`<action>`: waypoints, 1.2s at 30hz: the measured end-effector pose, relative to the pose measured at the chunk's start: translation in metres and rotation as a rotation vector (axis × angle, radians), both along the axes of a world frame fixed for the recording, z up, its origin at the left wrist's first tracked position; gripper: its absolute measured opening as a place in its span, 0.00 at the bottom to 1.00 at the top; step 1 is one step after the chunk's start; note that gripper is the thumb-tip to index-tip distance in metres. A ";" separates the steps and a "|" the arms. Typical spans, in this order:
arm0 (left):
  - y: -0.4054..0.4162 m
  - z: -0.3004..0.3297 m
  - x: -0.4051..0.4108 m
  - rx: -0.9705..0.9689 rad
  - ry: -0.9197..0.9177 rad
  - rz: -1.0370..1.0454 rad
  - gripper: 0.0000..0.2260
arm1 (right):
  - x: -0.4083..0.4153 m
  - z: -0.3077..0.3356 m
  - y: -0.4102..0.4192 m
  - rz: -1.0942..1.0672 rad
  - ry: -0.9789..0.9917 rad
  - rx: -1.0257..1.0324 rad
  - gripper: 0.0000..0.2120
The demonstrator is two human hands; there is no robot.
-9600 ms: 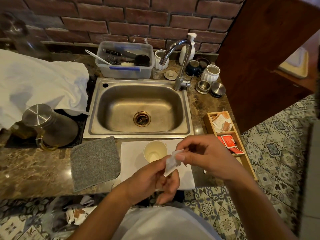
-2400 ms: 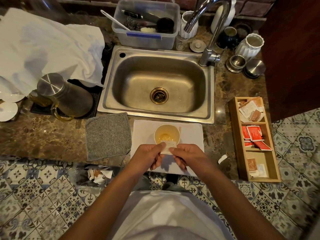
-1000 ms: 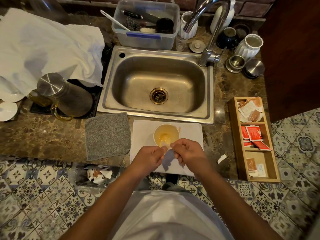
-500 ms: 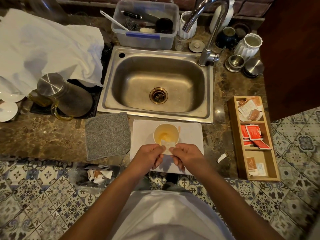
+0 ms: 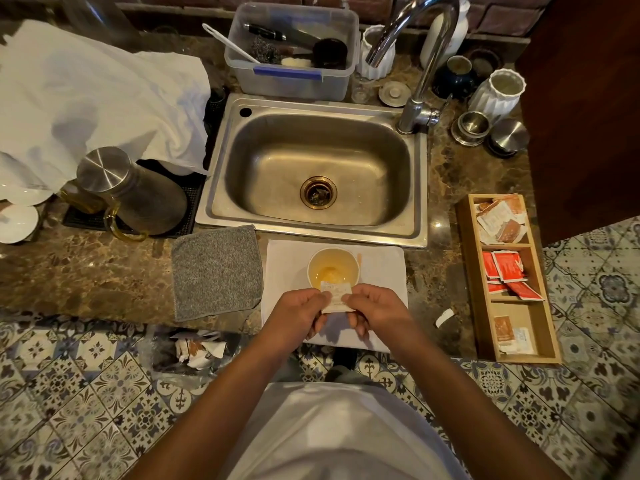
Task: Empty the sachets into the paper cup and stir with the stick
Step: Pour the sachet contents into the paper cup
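Change: since half a second ago almost nothing has shifted; both hands stay at the sachet by the near rim of the cup.
Left grip: left hand (image 5: 300,315) pinches the left edge of the white sachet (image 5: 336,296) between thumb and fingers.
Right grip: right hand (image 5: 375,310) pinches the sachet's right edge the same way.
Sachet: held flat between the two hands, its top edge over the near rim of the paper cup (image 5: 333,270).
Cup: stands upright on a white napkin (image 5: 381,271) at the table's front edge, just before the sink (image 5: 315,171); yellowish contents lie in its bottom.
Stick: a thin stirring stick (image 5: 360,260) lies on the napkin, just right of the cup.
Left of napkin: a grey cloth (image 5: 216,271) lies flat on the table.
Right edge: a wooden tray (image 5: 467,271) holds more sachets, red ones (image 5: 507,271) in its middle compartment.
Between napkin and tray: a small white scrap (image 5: 444,317) lies on the table.
Far left: a steel jug (image 5: 138,195) rests on a dark mat.
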State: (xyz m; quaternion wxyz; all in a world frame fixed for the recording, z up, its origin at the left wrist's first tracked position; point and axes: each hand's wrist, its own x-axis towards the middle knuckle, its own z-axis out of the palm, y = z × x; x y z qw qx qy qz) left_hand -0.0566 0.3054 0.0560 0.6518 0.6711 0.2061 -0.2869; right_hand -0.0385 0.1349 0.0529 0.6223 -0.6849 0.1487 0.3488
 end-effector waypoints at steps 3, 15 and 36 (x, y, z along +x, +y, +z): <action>0.001 -0.001 0.001 -0.004 0.007 0.009 0.15 | -0.001 0.002 0.000 0.065 -0.008 0.000 0.14; 0.002 -0.006 0.005 -0.012 0.059 0.054 0.20 | -0.001 0.001 0.001 0.094 -0.019 0.021 0.18; -0.002 0.009 0.010 0.044 -0.129 -0.102 0.17 | 0.001 0.002 -0.012 0.058 -0.179 0.002 0.15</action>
